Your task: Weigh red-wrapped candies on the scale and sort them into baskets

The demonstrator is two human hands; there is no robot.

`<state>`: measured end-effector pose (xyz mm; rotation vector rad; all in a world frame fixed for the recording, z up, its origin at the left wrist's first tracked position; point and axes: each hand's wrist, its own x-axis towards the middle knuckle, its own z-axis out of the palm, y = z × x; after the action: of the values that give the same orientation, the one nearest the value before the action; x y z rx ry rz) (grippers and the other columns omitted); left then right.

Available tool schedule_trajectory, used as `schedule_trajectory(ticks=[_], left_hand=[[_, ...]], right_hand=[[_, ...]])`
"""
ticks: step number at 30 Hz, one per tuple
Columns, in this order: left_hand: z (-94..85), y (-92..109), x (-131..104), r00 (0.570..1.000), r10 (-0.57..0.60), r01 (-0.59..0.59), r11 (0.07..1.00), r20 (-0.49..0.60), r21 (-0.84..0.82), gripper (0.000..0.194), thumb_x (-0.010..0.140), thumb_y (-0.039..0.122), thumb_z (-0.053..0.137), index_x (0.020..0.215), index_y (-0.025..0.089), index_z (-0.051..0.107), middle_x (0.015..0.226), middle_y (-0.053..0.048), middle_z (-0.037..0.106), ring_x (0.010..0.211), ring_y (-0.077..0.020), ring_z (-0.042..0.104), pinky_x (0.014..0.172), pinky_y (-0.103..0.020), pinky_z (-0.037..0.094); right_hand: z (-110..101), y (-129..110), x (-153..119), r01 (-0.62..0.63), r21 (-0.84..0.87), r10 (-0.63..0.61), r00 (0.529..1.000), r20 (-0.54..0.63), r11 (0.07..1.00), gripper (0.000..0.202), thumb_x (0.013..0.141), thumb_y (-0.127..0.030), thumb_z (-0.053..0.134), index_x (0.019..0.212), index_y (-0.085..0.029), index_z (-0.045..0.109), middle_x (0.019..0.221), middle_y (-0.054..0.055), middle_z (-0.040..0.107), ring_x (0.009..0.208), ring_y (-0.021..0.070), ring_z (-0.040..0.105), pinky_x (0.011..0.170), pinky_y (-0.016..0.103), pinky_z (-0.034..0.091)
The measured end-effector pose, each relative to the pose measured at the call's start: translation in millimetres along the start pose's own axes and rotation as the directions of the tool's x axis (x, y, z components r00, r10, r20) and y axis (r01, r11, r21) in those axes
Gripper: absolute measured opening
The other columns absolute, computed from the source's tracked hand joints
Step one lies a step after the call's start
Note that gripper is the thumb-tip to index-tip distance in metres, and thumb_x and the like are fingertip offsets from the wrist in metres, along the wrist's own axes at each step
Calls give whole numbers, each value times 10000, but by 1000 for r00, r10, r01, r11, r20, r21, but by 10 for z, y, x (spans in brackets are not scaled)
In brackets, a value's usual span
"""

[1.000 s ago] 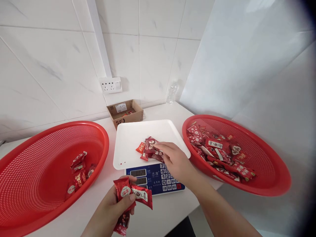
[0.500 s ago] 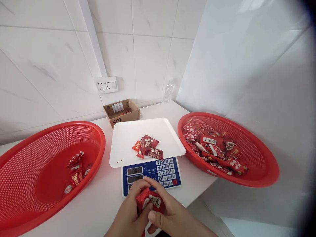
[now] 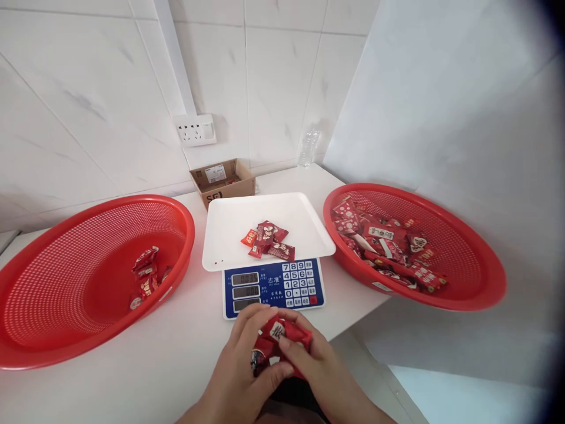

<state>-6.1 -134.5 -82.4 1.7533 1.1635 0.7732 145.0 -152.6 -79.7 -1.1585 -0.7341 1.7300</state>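
Note:
In front of the scale, my left hand (image 3: pixel 245 359) and my right hand (image 3: pixel 315 353) are cupped together around several red wrapped candies (image 3: pixel 285 333). Fingers of both hands curl over the wrappers, and part of the bundle is hidden. Just beyond stands a digital scale (image 3: pixel 273 288) with a blue keypad panel and lit displays. Its white tray (image 3: pixel 225 235) carries a small pile of red and dark red candy packets (image 3: pixel 269 240). To the right, a red mesh basket (image 3: pixel 479 277) holds many mixed packets; the left red basket (image 3: pixel 79 235) has a few packets at its right side.
A small cardboard box (image 3: pixel 229 185) with something red inside stands behind the tray. A clear plastic bottle (image 3: pixel 309 146) is in the back corner. A socket panel (image 3: pixel 195 130) is on the tiled wall. The white table's (image 3: pixel 353 312) edge runs beneath the right basket.
My view has tipped down, so the scene sits higher. Both hands have shifted the candies between them, turning the bundle; the pile on the tray is the same.

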Motion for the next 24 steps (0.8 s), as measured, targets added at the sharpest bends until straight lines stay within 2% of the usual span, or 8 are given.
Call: schedule_trajectory(ticks=[2, 4, 6, 9, 13, 16, 20, 24], left_hand=[[11, -5, -74, 981, 111, -104, 993, -158, 53, 381, 811, 275, 617, 1180, 321, 534, 1246, -84, 515, 1130, -235, 554, 904, -358, 504], [28, 4, -130, 928, 275, -247, 959, -250, 139, 355, 836, 228, 585, 1169, 338, 528, 1208, -68, 543, 1068, -209, 586, 869, -323, 513], [43, 24, -143, 864, 453, -398, 882, -220, 252, 370, 850, 182, 553, 1189, 325, 519, 1163, -72, 584, 999, -194, 614, 835, -300, 519], [51, 58, -91, 807, 590, -525, 736, -25, 427, 321, 879, 186, 483, 1183, 262, 556, 1087, -102, 642, 927, -213, 632, 774, -318, 530], [22, 80, -12, 848, 519, -487, 678, 112, 551, 305, 913, 237, 406, 1156, 203, 587, 1119, -128, 647, 953, -245, 615, 811, -389, 524], [-25, 73, 10, 873, 482, -433, 698, 73, 571, 321, 905, 309, 447, 1172, 176, 565, 1173, -153, 614, 1028, -270, 584, 863, -430, 503], [-95, 55, 40, 908, 416, -317, 749, -40, 582, 468, 815, 514, 560, 1159, 197, 566, 1093, -144, 629, 969, -283, 602, 791, -415, 518], [-196, 117, 90, 908, 416, -321, 775, -57, 544, 333, 830, 450, 577, 1079, 231, 604, 1011, -98, 666, 888, -243, 622, 757, -360, 500]], right_hand=[[-1, -7, -31, -109, 214, 105, 994, 29, 971, 316, 789, -344, 653, 1071, -222, 582, 971, 29, 658, 920, 176, 619, 806, 323, 480], [19, -7, -59, -242, 368, 204, 969, 142, 898, 313, 783, -327, 666, 1059, -205, 583, 920, 33, 660, 841, 163, 634, 753, 321, 490], [62, -2, -74, -365, 444, 282, 928, 244, 818, 296, 765, -299, 688, 1020, -181, 593, 839, 21, 654, 734, 124, 629, 676, 265, 481], [153, 5, -72, -439, 508, 367, 899, 240, 741, 267, 698, -283, 736, 896, -166, 600, 722, -20, 620, 604, 76, 579, 581, 198, 439], [248, -3, -59, -395, 511, 359, 917, 172, 763, 229, 718, -345, 694, 833, -176, 590, 673, -27, 606, 571, 93, 558, 573, 232, 449], [274, -25, -51, -313, 485, 288, 949, 127, 817, 243, 714, -328, 707, 877, -176, 611, 730, -12, 630, 626, 99, 575, 597, 227, 456], [281, -93, -20, -152, 484, 165, 986, 15, 862, 284, 719, -336, 723, 943, -191, 626, 794, -5, 642, 668, 96, 575, 582, 203, 452], [302, -182, 16, -79, 474, 94, 996, -8, 877, 332, 734, -374, 714, 1010, -224, 607, 852, -1, 668, 683, 101, 600, 682, 265, 502]])
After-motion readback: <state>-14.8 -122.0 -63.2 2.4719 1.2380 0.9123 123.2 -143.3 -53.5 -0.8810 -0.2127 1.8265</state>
